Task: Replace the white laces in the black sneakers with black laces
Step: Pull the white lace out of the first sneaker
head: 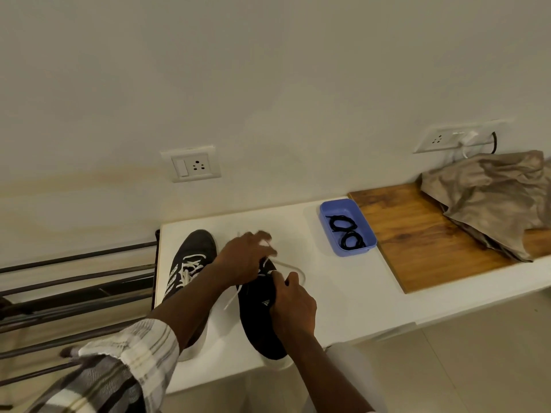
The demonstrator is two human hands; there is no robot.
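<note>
On the white tabletop (343,293), the left hand (244,257) pinches the white lace (293,268) of the right-side sneaker (259,320), and the right hand (293,305) grips its upper with fingers (290,278) curled. The second sneaker (190,254) stands just beside. The black laces (347,232) lie coiled in a blue tray (325,222).

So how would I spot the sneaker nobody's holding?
On the white table below the wall socket, find the left sneaker, nearer the metal rack. Its white laces are fully threaded; the left hand and right hand work on the right sneaker.
</note>
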